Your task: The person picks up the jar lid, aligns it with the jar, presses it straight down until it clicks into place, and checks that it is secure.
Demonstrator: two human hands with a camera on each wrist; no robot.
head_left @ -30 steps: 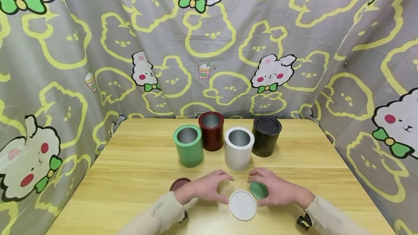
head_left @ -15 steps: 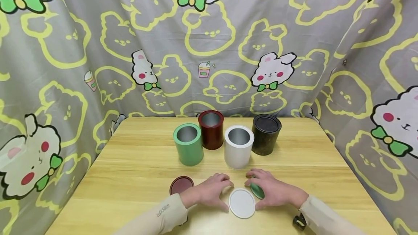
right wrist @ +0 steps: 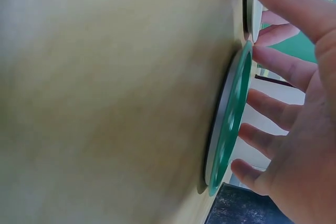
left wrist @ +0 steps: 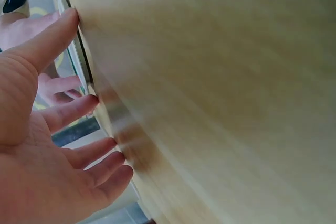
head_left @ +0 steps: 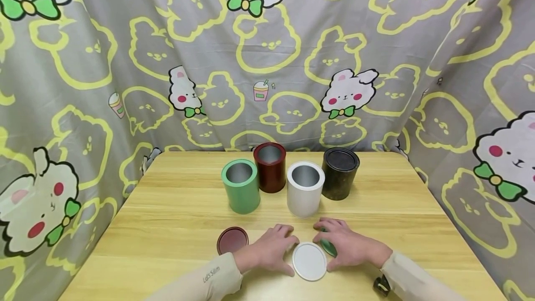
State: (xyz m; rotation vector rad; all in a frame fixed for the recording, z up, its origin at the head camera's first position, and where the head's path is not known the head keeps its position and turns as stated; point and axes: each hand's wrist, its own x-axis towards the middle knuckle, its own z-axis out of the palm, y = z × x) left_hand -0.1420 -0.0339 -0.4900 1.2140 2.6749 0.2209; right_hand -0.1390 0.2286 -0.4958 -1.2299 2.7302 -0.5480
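A round white lid point(head_left: 309, 261) lies flat on the wooden table between the two hands. My left hand point(head_left: 270, 250) is at its left edge, thumb and fingers spread apart, fingertips right at the tabletop in the left wrist view. On the other side, my right hand point(head_left: 353, 246) arches over a green lid point(head_left: 328, 247) and partly hides it. Its thumb tip is at the white lid's right edge. In the right wrist view the green lid point(right wrist: 231, 121) lies beside the loosely spread fingers. A dark red lid point(head_left: 232, 239) rests left of the left hand, near the wrist.
Behind the lids stand an open green can point(head_left: 242, 196), an open dark red can point(head_left: 272, 175) and an open white can point(head_left: 304, 201). A black can point(head_left: 339, 181) at the right has its lid on. A patterned grey curtain point(head_left: 267, 45) hangs around the table point(head_left: 167, 217).
My left hand has come down and slightly forward toward the viewer, uncovering the dark red lid. The right hand has shifted slightly left over the green lid. The lids and cans stay in place.
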